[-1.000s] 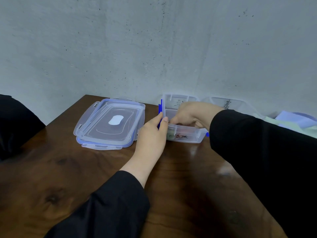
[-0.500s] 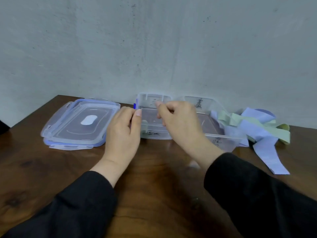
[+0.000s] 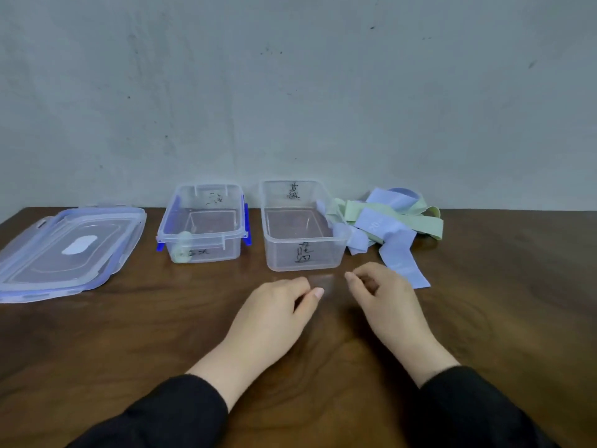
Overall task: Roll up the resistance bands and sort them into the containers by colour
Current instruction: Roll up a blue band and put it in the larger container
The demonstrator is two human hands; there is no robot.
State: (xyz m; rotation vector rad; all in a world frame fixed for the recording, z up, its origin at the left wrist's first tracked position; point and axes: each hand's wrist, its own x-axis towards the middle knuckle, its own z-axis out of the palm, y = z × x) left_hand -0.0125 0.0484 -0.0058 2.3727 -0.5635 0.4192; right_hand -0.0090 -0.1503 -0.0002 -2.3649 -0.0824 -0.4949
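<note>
Two clear plastic containers stand side by side near the wall. The left container (image 3: pixel 232 215), with blue clips, holds one rolled pale green band (image 3: pixel 181 247) in its front left corner. The right container (image 3: pixel 336 250), marked with black writing, looks to hold nothing. A tangled pile of pale green bands (image 3: pixel 410 221) and lilac-blue bands (image 3: pixel 397 250) lies just right of it. My left hand (image 3: pixel 274 315) and my right hand (image 3: pixel 384 295) hover over the table in front of the right container, fingers loosely curled, holding nothing.
Two stacked clear lids with blue rims (image 3: pixel 68 250) lie at the far left of the dark wooden table (image 3: pixel 161 334). A grey wall runs close behind the containers.
Both hands have left the left container and pulled back toward me, to the front of the right container. My view has shifted right, bringing the band pile fully in.
</note>
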